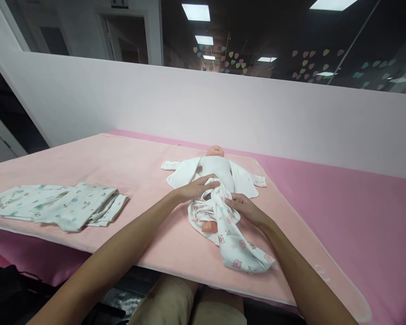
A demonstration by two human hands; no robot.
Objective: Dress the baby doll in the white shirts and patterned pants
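A baby doll (215, 151) lies on its back with its head toward the wall. An open white top (245, 178) spreads out on both sides of its white torso. White baby trousers (235, 243) with pink animal prints are bunched over the doll's lower body. One loose leg of them trails toward the near right, and a doll foot (209, 226) shows among the folds. My left hand (201, 187) pinches the trousers' upper edge near the doll's belly. On the right side, my right hand (245, 207) grips the same fabric, its fingertips partly hidden by cloth.
A peach pad (149, 171) covers much of the pink table surface (358, 212). Folded cloths with green prints (67, 205) lie at the left near the front edge. A white wall (189, 104) with windows above stands behind. My knees are under the table's near edge.
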